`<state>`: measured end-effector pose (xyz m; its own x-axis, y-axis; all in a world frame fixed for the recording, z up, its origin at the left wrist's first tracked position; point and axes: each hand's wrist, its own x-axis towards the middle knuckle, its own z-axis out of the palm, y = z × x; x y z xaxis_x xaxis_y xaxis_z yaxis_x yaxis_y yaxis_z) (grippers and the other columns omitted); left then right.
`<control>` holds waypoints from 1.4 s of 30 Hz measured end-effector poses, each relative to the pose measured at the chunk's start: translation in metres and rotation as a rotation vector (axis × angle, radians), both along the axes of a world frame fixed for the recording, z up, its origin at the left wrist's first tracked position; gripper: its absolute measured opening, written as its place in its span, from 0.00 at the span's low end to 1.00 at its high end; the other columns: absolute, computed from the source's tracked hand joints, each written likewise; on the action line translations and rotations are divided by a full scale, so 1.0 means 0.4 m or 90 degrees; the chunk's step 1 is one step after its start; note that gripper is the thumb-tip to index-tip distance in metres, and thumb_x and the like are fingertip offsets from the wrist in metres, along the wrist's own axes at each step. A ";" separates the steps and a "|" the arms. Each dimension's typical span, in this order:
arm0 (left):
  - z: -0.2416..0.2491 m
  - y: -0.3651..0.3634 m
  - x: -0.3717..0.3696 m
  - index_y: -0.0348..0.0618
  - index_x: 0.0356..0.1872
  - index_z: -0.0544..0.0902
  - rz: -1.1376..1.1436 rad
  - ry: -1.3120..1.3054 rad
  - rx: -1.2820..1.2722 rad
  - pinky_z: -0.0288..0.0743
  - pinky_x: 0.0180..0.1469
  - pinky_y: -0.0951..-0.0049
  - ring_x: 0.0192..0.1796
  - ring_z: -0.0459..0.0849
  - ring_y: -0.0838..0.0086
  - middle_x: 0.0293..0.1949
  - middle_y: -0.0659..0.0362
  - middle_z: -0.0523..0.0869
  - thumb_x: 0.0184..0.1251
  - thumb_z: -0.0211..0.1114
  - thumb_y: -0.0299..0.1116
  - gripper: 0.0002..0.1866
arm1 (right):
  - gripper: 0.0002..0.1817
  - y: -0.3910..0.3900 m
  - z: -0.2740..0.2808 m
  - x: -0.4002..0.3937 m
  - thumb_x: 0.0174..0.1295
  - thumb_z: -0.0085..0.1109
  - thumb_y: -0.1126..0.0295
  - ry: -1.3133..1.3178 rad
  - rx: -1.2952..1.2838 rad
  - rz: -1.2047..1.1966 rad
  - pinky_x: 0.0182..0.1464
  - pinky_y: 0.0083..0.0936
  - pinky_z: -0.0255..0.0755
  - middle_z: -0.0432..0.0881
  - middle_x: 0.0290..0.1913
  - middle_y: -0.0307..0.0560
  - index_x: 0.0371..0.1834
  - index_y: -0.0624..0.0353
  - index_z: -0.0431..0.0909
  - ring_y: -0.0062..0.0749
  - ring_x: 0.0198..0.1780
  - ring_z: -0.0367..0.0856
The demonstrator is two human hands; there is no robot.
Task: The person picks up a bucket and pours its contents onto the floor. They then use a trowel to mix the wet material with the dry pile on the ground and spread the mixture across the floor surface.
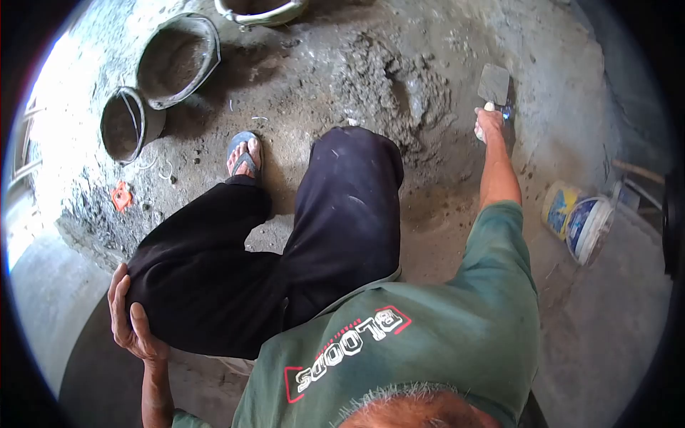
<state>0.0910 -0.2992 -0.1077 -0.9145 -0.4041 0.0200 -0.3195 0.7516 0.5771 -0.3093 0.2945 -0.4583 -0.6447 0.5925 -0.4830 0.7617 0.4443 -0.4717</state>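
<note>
My right hand (489, 124), arm stretched forward, is closed around the handle of a trowel. The flat, mortar-smeared rectangular blade of the trowel (494, 84) lies at the floor's surface, pointing away from me. Just left of the blade spreads a heap of wet grey mortar (389, 89) with a lumpy top. My left hand (130, 317) rests against the outer side of my bent left leg, fingers extended and thumb apart, holding nothing.
Two dark buckets, a larger one (178, 60) and a smaller one (123, 125), stand at the upper left. Another container (262, 13) is cut off at the top. A paint bucket (589, 227) lies tilted at right. An orange scrap (122, 196) lies left of my sandalled foot (245, 153).
</note>
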 end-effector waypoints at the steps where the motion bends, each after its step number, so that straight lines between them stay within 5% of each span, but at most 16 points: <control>1: 0.000 -0.001 -0.006 0.29 0.55 0.77 -0.015 -0.007 -0.001 0.60 0.69 0.56 0.63 0.74 0.52 0.59 0.40 0.77 0.70 0.51 0.38 0.22 | 0.10 0.014 -0.032 0.034 0.54 0.66 0.68 -0.007 -0.001 -0.015 0.15 0.29 0.67 0.74 0.19 0.41 0.30 0.61 0.76 0.27 0.15 0.71; 5: -0.007 -0.005 -0.044 0.29 0.55 0.77 -0.043 -0.012 -0.011 0.59 0.69 0.56 0.63 0.74 0.54 0.59 0.41 0.78 0.71 0.50 0.37 0.22 | 0.09 -0.083 -0.068 0.165 0.53 0.65 0.69 -0.032 -0.048 0.254 0.21 0.32 0.73 0.78 0.22 0.44 0.30 0.62 0.76 0.31 0.20 0.76; 9: -0.004 0.012 -0.092 0.28 0.55 0.77 -0.047 -0.025 -0.005 0.59 0.69 0.58 0.64 0.74 0.56 0.59 0.42 0.78 0.71 0.49 0.37 0.22 | 0.11 -0.216 -0.093 0.249 0.52 0.58 0.71 0.104 0.137 0.558 0.46 0.51 0.76 0.83 0.35 0.66 0.37 0.63 0.77 0.63 0.43 0.82; 12: -0.011 0.014 -0.113 0.28 0.56 0.77 -0.060 -0.020 0.000 0.59 0.69 0.59 0.63 0.74 0.56 0.59 0.43 0.78 0.71 0.49 0.36 0.22 | 0.15 -0.251 0.016 0.330 0.57 0.54 0.69 0.042 0.190 0.613 0.45 0.56 0.74 0.82 0.34 0.67 0.47 0.59 0.70 0.67 0.42 0.81; 16: -0.011 0.025 -0.129 0.28 0.56 0.77 -0.092 -0.032 -0.020 0.60 0.69 0.59 0.63 0.74 0.56 0.59 0.43 0.78 0.71 0.47 0.36 0.22 | 0.15 -0.110 0.099 0.437 0.57 0.56 0.68 0.042 0.300 0.496 0.39 0.56 0.75 0.83 0.32 0.63 0.47 0.54 0.69 0.65 0.38 0.82; 20: -0.015 0.022 -0.133 0.29 0.57 0.76 -0.107 -0.029 -0.023 0.61 0.68 0.57 0.63 0.74 0.55 0.59 0.43 0.78 0.73 0.45 0.37 0.23 | 0.16 0.167 0.026 0.542 0.55 0.60 0.64 -0.001 0.383 0.096 0.42 0.46 0.78 0.84 0.35 0.61 0.41 0.63 0.78 0.57 0.40 0.84; 22: -0.016 0.017 -0.131 0.29 0.57 0.76 -0.113 -0.026 -0.014 0.62 0.68 0.57 0.63 0.74 0.55 0.59 0.43 0.78 0.73 0.45 0.37 0.23 | 0.12 0.393 -0.144 0.621 0.55 0.62 0.67 -0.042 0.206 -0.144 0.34 0.37 0.77 0.83 0.30 0.53 0.38 0.63 0.77 0.43 0.31 0.84; 23: -0.017 0.014 -0.131 0.29 0.57 0.76 -0.119 -0.024 -0.021 0.62 0.68 0.57 0.63 0.74 0.55 0.59 0.43 0.78 0.73 0.45 0.37 0.23 | 0.12 0.394 -0.138 0.637 0.55 0.62 0.67 -0.044 0.206 -0.148 0.34 0.37 0.77 0.83 0.30 0.53 0.38 0.63 0.77 0.43 0.31 0.84; 25: -0.020 0.012 -0.136 0.29 0.57 0.76 -0.132 -0.024 -0.027 0.62 0.68 0.57 0.63 0.74 0.55 0.58 0.43 0.78 0.74 0.44 0.38 0.23 | 0.10 0.401 -0.121 0.677 0.56 0.62 0.70 0.059 -0.144 -0.551 0.31 0.33 0.74 0.79 0.27 0.48 0.38 0.64 0.77 0.35 0.26 0.79; 28: -0.018 0.014 -0.149 0.29 0.57 0.76 -0.157 -0.027 -0.060 0.61 0.68 0.56 0.63 0.74 0.55 0.58 0.44 0.78 0.74 0.44 0.37 0.23 | 0.10 0.310 -0.146 0.682 0.55 0.62 0.72 0.042 -0.131 -0.436 0.32 0.34 0.75 0.77 0.26 0.47 0.39 0.62 0.78 0.34 0.26 0.77; 32: -0.030 0.035 -0.186 0.28 0.57 0.76 -0.151 -0.035 -0.034 0.62 0.68 0.57 0.62 0.75 0.54 0.58 0.43 0.78 0.75 0.43 0.38 0.23 | 0.17 0.060 -0.060 0.623 0.55 0.61 0.72 -0.081 -0.004 -0.120 0.38 0.37 0.79 0.83 0.37 0.56 0.47 0.67 0.76 0.40 0.38 0.85; 34: -0.029 0.042 -0.204 0.28 0.57 0.76 -0.147 -0.027 -0.018 0.63 0.68 0.57 0.62 0.75 0.54 0.58 0.42 0.79 0.75 0.43 0.38 0.24 | 0.19 0.021 -0.035 0.644 0.54 0.61 0.71 -0.022 0.178 0.289 0.43 0.41 0.78 0.83 0.41 0.57 0.50 0.66 0.75 0.43 0.42 0.85; 37: -0.025 0.044 -0.215 0.27 0.57 0.76 -0.181 -0.042 -0.059 0.64 0.67 0.58 0.62 0.76 0.54 0.57 0.42 0.79 0.76 0.42 0.39 0.24 | 0.21 -0.007 -0.035 0.711 0.54 0.62 0.70 0.030 0.183 0.172 0.47 0.44 0.76 0.83 0.43 0.56 0.50 0.67 0.75 0.45 0.42 0.85; 41: -0.032 0.037 -0.215 0.27 0.58 0.75 -0.175 -0.036 -0.067 0.64 0.67 0.61 0.60 0.77 0.57 0.57 0.43 0.79 0.76 0.41 0.38 0.24 | 0.17 0.082 -0.015 0.814 0.54 0.60 0.71 -0.087 -0.059 -0.363 0.37 0.38 0.78 0.84 0.39 0.54 0.46 0.69 0.76 0.40 0.38 0.85; 42: -0.033 0.037 -0.213 0.28 0.58 0.76 -0.178 -0.032 -0.075 0.65 0.67 0.61 0.60 0.77 0.57 0.57 0.43 0.79 0.76 0.41 0.39 0.25 | 0.17 0.076 -0.045 0.836 0.54 0.60 0.71 -0.092 -0.056 -0.364 0.37 0.38 0.78 0.84 0.39 0.54 0.46 0.69 0.76 0.40 0.38 0.85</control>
<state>0.0060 -0.2842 -0.1210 -0.9909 -0.1348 0.0035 -0.1174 0.8750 0.4697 0.0249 0.3249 -0.4762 -0.1592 0.7798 -0.6055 0.9277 -0.0917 -0.3620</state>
